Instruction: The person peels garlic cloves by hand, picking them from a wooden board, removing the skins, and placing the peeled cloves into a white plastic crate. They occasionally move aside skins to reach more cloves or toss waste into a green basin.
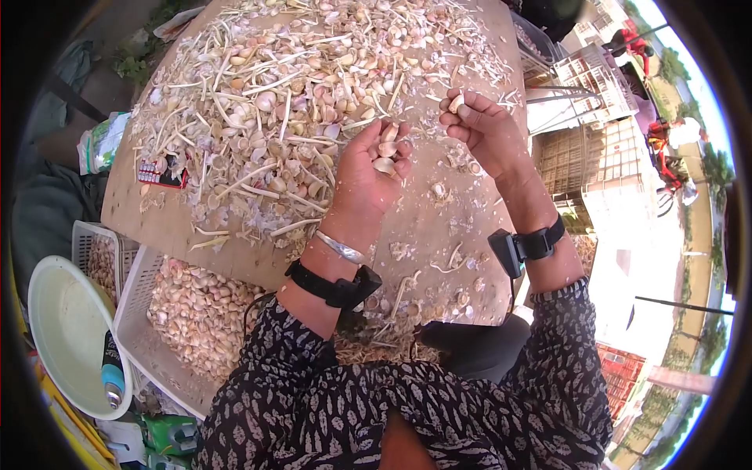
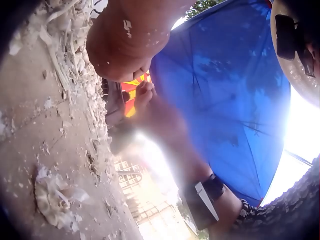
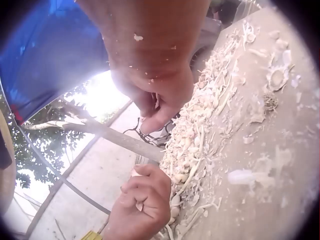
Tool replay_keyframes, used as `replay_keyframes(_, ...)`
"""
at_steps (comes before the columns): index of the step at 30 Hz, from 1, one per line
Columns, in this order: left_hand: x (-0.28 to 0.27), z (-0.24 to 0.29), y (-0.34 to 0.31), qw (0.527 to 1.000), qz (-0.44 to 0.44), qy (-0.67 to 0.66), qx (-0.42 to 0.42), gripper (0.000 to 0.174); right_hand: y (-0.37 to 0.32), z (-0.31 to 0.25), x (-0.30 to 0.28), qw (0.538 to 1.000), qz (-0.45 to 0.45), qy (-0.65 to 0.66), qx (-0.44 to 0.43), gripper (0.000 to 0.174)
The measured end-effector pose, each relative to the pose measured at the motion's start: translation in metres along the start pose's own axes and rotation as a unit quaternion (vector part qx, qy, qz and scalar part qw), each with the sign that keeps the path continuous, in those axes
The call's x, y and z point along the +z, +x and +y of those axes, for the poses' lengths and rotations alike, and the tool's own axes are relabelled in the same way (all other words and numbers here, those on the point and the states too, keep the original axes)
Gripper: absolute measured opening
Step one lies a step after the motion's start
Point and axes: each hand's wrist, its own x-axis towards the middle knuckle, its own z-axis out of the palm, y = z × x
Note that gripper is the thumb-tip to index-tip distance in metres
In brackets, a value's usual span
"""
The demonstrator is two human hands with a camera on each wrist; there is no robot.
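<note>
My left hand (image 1: 366, 176) lies palm up over the wooden table (image 1: 439, 274). Its curled fingers hold a few garlic cloves (image 1: 384, 164). A little to the right and slightly farther forward, my right hand (image 1: 497, 137) pinches one garlic clove (image 1: 457, 103) between thumb and fingers. Beyond the left hand spreads a pile of loose cloves, dry skins and pale stalks (image 1: 274, 117). In the right wrist view the left hand (image 3: 142, 205) appears below the right hand (image 3: 160, 95), the two apart. The left wrist view shows no cloves in the left hand (image 2: 125, 45).
A white plastic crate (image 1: 135, 313) full of cloves stands by the table's near left edge. Beside it is a pale basin (image 1: 47, 313) with a dark and blue bottle (image 1: 113, 372). A small red box (image 1: 163, 172) sits among the skins. Slatted crates (image 1: 564, 157) stand at the right.
</note>
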Motion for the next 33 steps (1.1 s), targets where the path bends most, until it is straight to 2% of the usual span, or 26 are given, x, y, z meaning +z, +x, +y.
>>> replay_keyframes(2, -0.004, 0.001, 0.002, 1.000, 0.009, -0.016, 0.007, 0.016, -0.003, -0.004, 0.004, 0.999, -0.013, 0.028, 0.019, 0.024)
replay_keyframes(4, -0.015, 0.002, 0.008, 1.000, -0.022, -0.005, -0.004, 0.016, -0.003, -0.003, 0.005, 0.997, -0.058, 0.045, 0.033, 0.023)
replay_keyframes(6, -0.023, 0.004, 0.011, 0.999, -0.042, -0.019, -0.013, 0.016, -0.006, 0.000, 0.008, 0.996, -0.066, 0.046, 0.022, 0.022)
replay_keyframes(8, -0.024, 0.005, 0.013, 0.997, -0.066, -0.033, -0.019, 0.016, -0.011, 0.000, 0.011, 0.991, -0.092, 0.100, 0.019, 0.022)
replay_keyframes(10, -0.017, 0.003, 0.007, 1.000, -0.006, -0.016, -0.001, 0.011, -0.040, -0.018, 0.055, 0.971, -0.197, 0.127, -0.044, 0.021)
replay_keyframes(11, -0.018, 0.000, 0.008, 1.000, -0.008, -0.020, 0.002, 0.011, -0.052, -0.030, 0.079, 0.955, -0.248, 0.144, -0.071, 0.021)
replay_keyframes(12, -0.021, -0.003, 0.009, 0.999, -0.013, 0.023, 0.020, 0.011, -0.058, -0.033, 0.092, 0.902, -0.362, 0.210, -0.103, 0.021)
replay_keyframes(13, -0.022, -0.006, 0.011, 0.997, -0.018, 0.065, 0.037, 0.011, -0.072, -0.040, 0.119, 0.871, -0.394, 0.263, -0.132, 0.019)
replay_keyframes(14, -0.021, -0.005, 0.011, 0.997, -0.019, 0.060, 0.041, 0.011, -0.060, -0.041, 0.139, 0.783, -0.519, 0.245, -0.241, 0.016)
replay_keyframes(15, -0.020, -0.001, 0.008, 0.999, -0.027, 0.025, 0.012, 0.011, -0.076, -0.041, 0.160, 0.775, -0.492, 0.299, -0.262, 0.015)
replay_keyframes(16, -0.019, 0.001, 0.006, 0.999, -0.037, -0.010, -0.019, 0.011, -0.076, -0.043, 0.161, 0.774, -0.495, 0.297, -0.259, 0.015)
replay_keyframes(20, -0.017, -0.001, 0.004, 0.999, -0.009, -0.036, -0.022, 0.014, -0.074, -0.055, 0.157, 0.776, -0.523, 0.264, -0.234, 0.010)
replay_keyframes(23, -0.015, 0.005, 0.006, 0.999, -0.034, -0.028, -0.013, 0.013, -0.070, -0.061, 0.155, 0.775, -0.540, 0.247, -0.218, 0.006)
replay_keyframes(27, -0.015, 0.007, 0.008, 0.998, 0.012, -0.057, 0.001, 0.014, -0.067, -0.062, 0.149, 0.774, -0.554, 0.235, -0.197, 0.003)
replay_keyframes(28, -0.014, 0.006, 0.009, 0.997, 0.032, -0.068, 0.019, 0.015, -0.066, -0.049, 0.134, 0.826, -0.471, 0.266, -0.158, 0.009)
replay_keyframes(29, -0.014, 0.008, 0.009, 0.995, 0.053, -0.081, 0.037, 0.017, -0.050, -0.037, 0.111, 0.856, -0.394, 0.306, -0.136, 0.022)
replay_keyframes(30, -0.018, 0.012, 0.005, 0.993, -0.007, -0.103, 0.050, 0.020, -0.025, -0.034, 0.077, 0.899, -0.333, 0.274, -0.075, 0.019)
replay_keyframes(31, -0.016, 0.016, 0.003, 0.993, -0.002, -0.105, 0.055, 0.020, -0.010, -0.034, 0.066, 0.961, -0.162, 0.211, -0.074, 0.019)
replay_keyframes(32, -0.013, 0.018, 0.002, 0.993, 0.001, -0.106, 0.060, 0.021, 0.019, -0.026, 0.036, 0.980, -0.104, 0.166, -0.040, 0.020)
replay_keyframes(33, -0.008, 0.020, 0.001, 0.992, 0.003, -0.105, 0.064, 0.021, 0.049, -0.016, 0.002, 0.997, -0.059, 0.044, -0.031, 0.022)
